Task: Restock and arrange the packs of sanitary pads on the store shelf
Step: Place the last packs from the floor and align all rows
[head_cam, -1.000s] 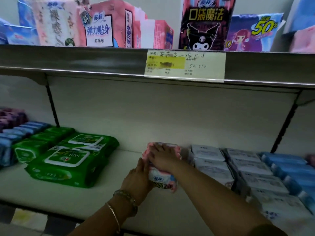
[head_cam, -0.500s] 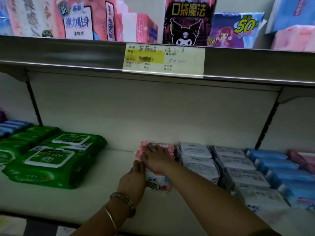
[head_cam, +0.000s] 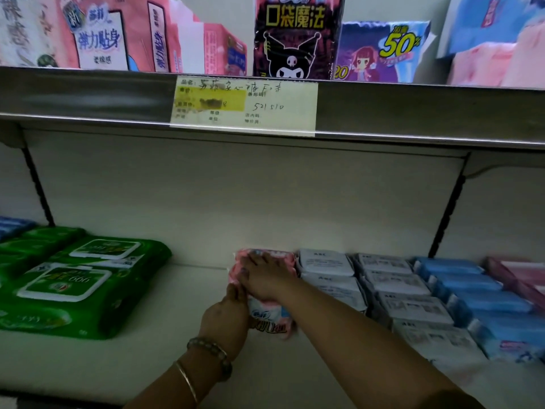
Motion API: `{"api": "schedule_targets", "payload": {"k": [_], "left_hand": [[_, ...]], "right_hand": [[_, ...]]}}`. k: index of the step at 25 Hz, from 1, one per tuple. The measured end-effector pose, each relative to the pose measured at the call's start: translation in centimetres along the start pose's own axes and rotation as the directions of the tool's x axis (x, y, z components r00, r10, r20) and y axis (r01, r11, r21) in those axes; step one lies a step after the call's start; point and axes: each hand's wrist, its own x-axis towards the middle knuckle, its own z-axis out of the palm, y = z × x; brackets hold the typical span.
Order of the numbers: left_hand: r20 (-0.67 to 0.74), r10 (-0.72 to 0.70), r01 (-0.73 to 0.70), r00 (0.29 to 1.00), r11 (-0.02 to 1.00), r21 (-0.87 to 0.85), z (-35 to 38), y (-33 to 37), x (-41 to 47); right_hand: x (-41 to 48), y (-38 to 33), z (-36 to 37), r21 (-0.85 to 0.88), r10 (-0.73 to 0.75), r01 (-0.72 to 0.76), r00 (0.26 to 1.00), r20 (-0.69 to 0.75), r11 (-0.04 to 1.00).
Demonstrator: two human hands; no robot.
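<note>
Pressing down flat and open, my right grip [head_cam: 265, 278] lay on the pink pack [head_cam: 271, 320] on the lower shelf [head_cam: 177, 349], just beside the white packs [head_cam: 327, 264]; my left grip [head_cam: 225, 314], also open, touched its left side.

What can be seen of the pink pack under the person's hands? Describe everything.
The pink pack looks like a soft, glossy plastic packet, pink with a white and blue patch and dark lettering near its front end. It lies flat on the lower shelf, close beside the white packs. The right hand rests on top; the left hand touches its left side. Much of it is hidden.
</note>
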Motion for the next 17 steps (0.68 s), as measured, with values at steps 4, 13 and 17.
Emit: {"api": "schedule_targets", "payload": {"k": [4,13,17], "left_hand": [[0.0,-0.001,0.001,1.0,0.999,0.036,0.1,0.1,0.0],[0.054,-0.008,0.001,0.998,0.992,0.126,-1.5,1.1,0.2],[0.064,0.007,-0.017,0.998,0.988,0.156,-2.1,1.0,0.1]], "right_hand": [[0.2,0.3,-0.2,-0.002,-0.018,0.019,0.999,0.026,1.0],[-0.1,0.1,-1.2,-0.003,-0.045,0.045,0.999,0.022,0.999],[-1.2,-0.6,-1.8,0.15,-0.024,0.029,0.999,-0.03,0.988]]}}
